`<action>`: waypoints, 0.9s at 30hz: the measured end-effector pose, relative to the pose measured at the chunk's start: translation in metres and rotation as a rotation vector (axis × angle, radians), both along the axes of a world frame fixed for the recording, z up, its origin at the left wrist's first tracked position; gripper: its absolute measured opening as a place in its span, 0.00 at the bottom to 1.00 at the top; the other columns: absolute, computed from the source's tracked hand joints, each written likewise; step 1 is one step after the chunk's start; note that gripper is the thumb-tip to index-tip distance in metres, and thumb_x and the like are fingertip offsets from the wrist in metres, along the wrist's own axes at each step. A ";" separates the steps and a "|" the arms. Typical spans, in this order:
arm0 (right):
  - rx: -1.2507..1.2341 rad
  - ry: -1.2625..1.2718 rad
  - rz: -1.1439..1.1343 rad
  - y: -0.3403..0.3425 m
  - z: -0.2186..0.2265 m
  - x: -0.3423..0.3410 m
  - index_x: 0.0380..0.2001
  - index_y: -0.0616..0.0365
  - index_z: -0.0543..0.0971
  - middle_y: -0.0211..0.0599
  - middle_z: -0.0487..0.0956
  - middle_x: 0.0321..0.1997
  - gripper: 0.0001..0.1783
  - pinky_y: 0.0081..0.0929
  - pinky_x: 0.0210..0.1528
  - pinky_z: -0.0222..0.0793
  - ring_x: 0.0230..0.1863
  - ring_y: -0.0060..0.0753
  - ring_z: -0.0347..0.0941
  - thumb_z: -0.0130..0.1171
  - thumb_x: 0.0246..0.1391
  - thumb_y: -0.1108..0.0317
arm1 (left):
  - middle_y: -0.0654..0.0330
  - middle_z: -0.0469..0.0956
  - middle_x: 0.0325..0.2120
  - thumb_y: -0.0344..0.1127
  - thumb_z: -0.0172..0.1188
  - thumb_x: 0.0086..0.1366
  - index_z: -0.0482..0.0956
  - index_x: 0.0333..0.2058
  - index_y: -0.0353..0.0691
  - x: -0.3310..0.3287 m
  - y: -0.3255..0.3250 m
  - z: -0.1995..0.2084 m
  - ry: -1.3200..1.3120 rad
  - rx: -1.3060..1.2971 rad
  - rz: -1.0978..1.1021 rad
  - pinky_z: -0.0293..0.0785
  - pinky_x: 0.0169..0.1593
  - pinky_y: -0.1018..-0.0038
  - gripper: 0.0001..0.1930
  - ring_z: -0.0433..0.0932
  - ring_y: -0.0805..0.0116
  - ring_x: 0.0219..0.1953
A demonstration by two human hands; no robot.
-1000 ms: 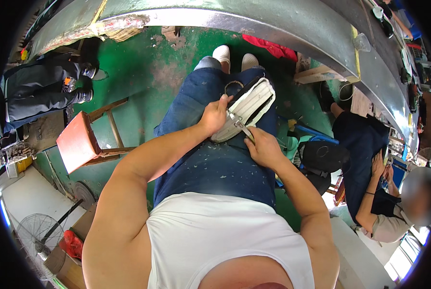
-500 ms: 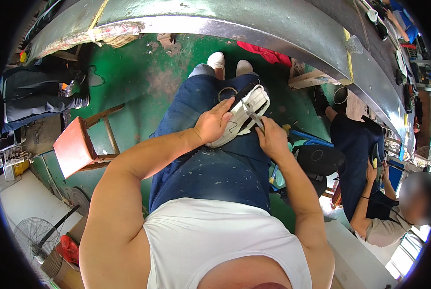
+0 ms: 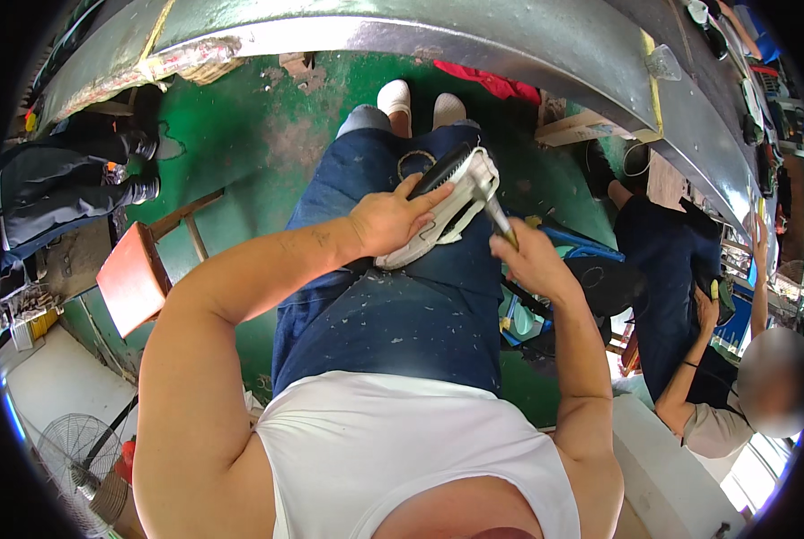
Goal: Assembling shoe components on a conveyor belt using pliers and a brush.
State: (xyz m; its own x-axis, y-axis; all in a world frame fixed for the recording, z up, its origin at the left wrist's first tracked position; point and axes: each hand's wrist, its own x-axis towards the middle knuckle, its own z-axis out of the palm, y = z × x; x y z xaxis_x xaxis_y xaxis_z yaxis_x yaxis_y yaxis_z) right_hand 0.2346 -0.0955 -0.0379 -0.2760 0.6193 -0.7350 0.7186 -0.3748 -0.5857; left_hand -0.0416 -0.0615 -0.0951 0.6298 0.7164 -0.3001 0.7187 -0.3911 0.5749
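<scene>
A white shoe upper [image 3: 438, 231] with a black edge lies slanted across my thighs, its far end pointing away to the right. My left hand [image 3: 389, 220] grips it from the left, fingers stretched over the black edge and the white side. In my right hand [image 3: 533, 258] is a hammer [image 3: 501, 218] with a grey metal head and a pale handle end. Its head, smeared by motion, is over the shoe's far right part; whether it touches cannot be made out. Beside the shoe, a thin ring [image 3: 415, 162] shows on my dark blue apron [image 3: 388, 328].
A metal-edged workbench [image 3: 348, 34] curves across the far side. A red-topped stool [image 3: 133, 280] stands left, a fan [image 3: 80, 463] lower left. To the right are a black round seat [image 3: 605, 280], a blue-framed thing [image 3: 577, 242] and a seated person [image 3: 703, 395]. Another person's legs [image 3: 69, 171] show far left.
My right hand has moved right and slightly nearer me, with the hammer more upright. My left hand has shifted a little left, still on the shoe. The seated person has raised one hand.
</scene>
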 end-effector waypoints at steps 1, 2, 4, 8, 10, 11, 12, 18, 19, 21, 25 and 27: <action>0.351 0.039 -0.040 0.001 -0.006 -0.005 0.45 0.62 0.74 0.49 0.79 0.32 0.16 0.43 0.41 0.74 0.35 0.53 0.79 0.53 0.67 0.58 | 0.35 0.62 0.64 0.47 0.48 0.73 0.51 0.72 0.65 -0.001 0.001 -0.001 0.004 0.017 0.001 0.83 0.46 0.58 0.31 0.83 0.38 0.39; 0.704 0.078 -0.085 0.002 -0.011 -0.012 0.45 0.62 0.73 0.49 0.79 0.32 0.17 0.43 0.40 0.74 0.34 0.54 0.79 0.52 0.67 0.57 | 0.35 0.62 0.64 0.47 0.48 0.73 0.51 0.72 0.65 0.000 0.002 0.001 0.006 0.012 0.000 0.83 0.46 0.58 0.31 0.83 0.38 0.39; 0.671 0.121 -0.175 0.006 -0.020 -0.025 0.45 0.63 0.73 0.56 0.80 0.34 0.19 0.49 0.40 0.73 0.35 0.62 0.78 0.49 0.68 0.54 | 0.35 0.62 0.64 0.49 0.49 0.73 0.49 0.73 0.65 0.002 0.003 0.006 0.051 0.025 -0.031 0.83 0.46 0.58 0.33 0.83 0.37 0.39; 0.641 -0.195 0.091 0.012 -0.046 -0.029 0.42 0.65 0.72 0.60 0.80 0.36 0.20 0.55 0.42 0.72 0.38 0.66 0.77 0.46 0.69 0.55 | 0.35 0.60 0.65 0.52 0.52 0.71 0.47 0.73 0.67 0.004 0.009 0.036 0.191 -0.004 -0.097 0.83 0.47 0.59 0.36 0.83 0.36 0.40; 0.646 -0.177 0.101 0.010 -0.047 -0.029 0.41 0.65 0.72 0.60 0.80 0.35 0.21 0.54 0.42 0.73 0.37 0.67 0.77 0.46 0.69 0.54 | 0.35 0.58 0.67 0.52 0.53 0.71 0.45 0.73 0.65 0.008 0.010 0.056 0.318 -0.114 -0.162 0.78 0.55 0.59 0.38 0.77 0.31 0.51; 0.662 -0.181 0.094 0.010 -0.048 -0.031 0.41 0.65 0.72 0.60 0.80 0.35 0.21 0.54 0.42 0.73 0.37 0.67 0.77 0.46 0.69 0.54 | 0.35 0.58 0.67 0.52 0.53 0.71 0.45 0.73 0.65 0.003 0.004 0.047 0.319 -0.096 -0.166 0.78 0.55 0.59 0.38 0.77 0.31 0.51; 0.656 -0.173 0.085 0.007 -0.050 -0.031 0.40 0.65 0.72 0.60 0.80 0.34 0.21 0.54 0.42 0.73 0.37 0.67 0.77 0.46 0.69 0.54 | 0.35 0.58 0.67 0.49 0.54 0.71 0.46 0.73 0.59 -0.006 -0.010 0.025 0.092 -0.119 -0.006 0.73 0.59 0.60 0.38 0.74 0.34 0.57; 0.589 -0.155 0.125 0.012 -0.038 -0.029 0.40 0.66 0.72 0.62 0.80 0.36 0.23 0.53 0.42 0.72 0.39 0.66 0.77 0.47 0.69 0.52 | 0.36 0.72 0.58 0.40 0.55 0.72 0.55 0.69 0.31 -0.007 -0.045 -0.028 -0.409 -0.310 0.588 0.66 0.64 0.68 0.33 0.72 0.50 0.62; 0.514 -0.150 0.136 0.016 -0.027 -0.033 0.42 0.67 0.73 0.62 0.80 0.37 0.24 0.52 0.44 0.72 0.41 0.66 0.77 0.47 0.68 0.51 | 0.38 0.73 0.58 0.40 0.56 0.72 0.56 0.69 0.32 -0.008 -0.045 -0.040 -0.500 -0.367 0.608 0.67 0.63 0.69 0.33 0.73 0.52 0.61; 0.493 -0.013 0.073 0.013 0.000 -0.041 0.45 0.67 0.73 0.63 0.80 0.38 0.24 0.51 0.45 0.72 0.43 0.66 0.76 0.47 0.68 0.52 | 0.41 0.74 0.57 0.39 0.57 0.71 0.57 0.68 0.33 -0.012 -0.044 -0.045 -0.593 -0.437 0.612 0.68 0.62 0.70 0.33 0.75 0.59 0.58; 0.535 -0.013 0.154 -0.015 -0.018 -0.057 0.45 0.67 0.73 0.62 0.80 0.40 0.22 0.52 0.48 0.71 0.43 0.65 0.76 0.48 0.69 0.54 | 0.41 0.74 0.57 0.39 0.58 0.71 0.57 0.69 0.33 -0.010 -0.040 -0.036 -0.584 -0.467 0.592 0.68 0.62 0.70 0.33 0.75 0.58 0.58; 0.484 -0.132 0.303 -0.014 -0.027 -0.065 0.37 0.65 0.73 0.60 0.80 0.37 0.21 0.54 0.45 0.71 0.41 0.64 0.77 0.48 0.68 0.54 | 0.41 0.73 0.58 0.39 0.59 0.70 0.57 0.69 0.33 -0.014 -0.038 -0.034 -0.528 -0.466 0.566 0.67 0.63 0.70 0.34 0.74 0.57 0.59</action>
